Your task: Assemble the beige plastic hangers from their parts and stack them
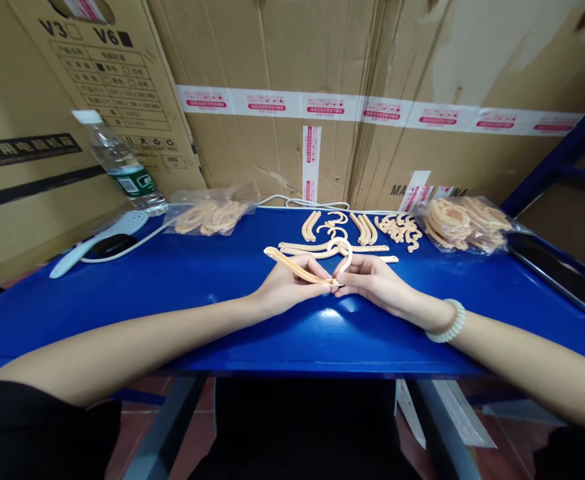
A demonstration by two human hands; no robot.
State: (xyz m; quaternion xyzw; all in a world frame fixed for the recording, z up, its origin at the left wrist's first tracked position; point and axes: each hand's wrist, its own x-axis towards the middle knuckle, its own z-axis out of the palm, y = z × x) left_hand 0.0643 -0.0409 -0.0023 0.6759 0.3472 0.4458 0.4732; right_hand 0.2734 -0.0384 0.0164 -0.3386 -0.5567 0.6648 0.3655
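Note:
Both hands meet at the middle of the blue table (172,293). My left hand (287,287) pinches a long beige plastic arm piece (295,268) that slants up to the left. My right hand (372,280) grips a beige hook piece (345,252) and holds its end against the arm piece where the fingertips touch. Just behind the hands lie more beige straight and curved parts (332,247) on the table.
Loose hooks and curved pieces (397,228) lie behind. Clear bags of parts sit at back left (207,215) and back right (465,221). A water bottle (120,163), a white handheld fan (97,240), a dark phone (557,270) and cardboard boxes (372,80) ring the table.

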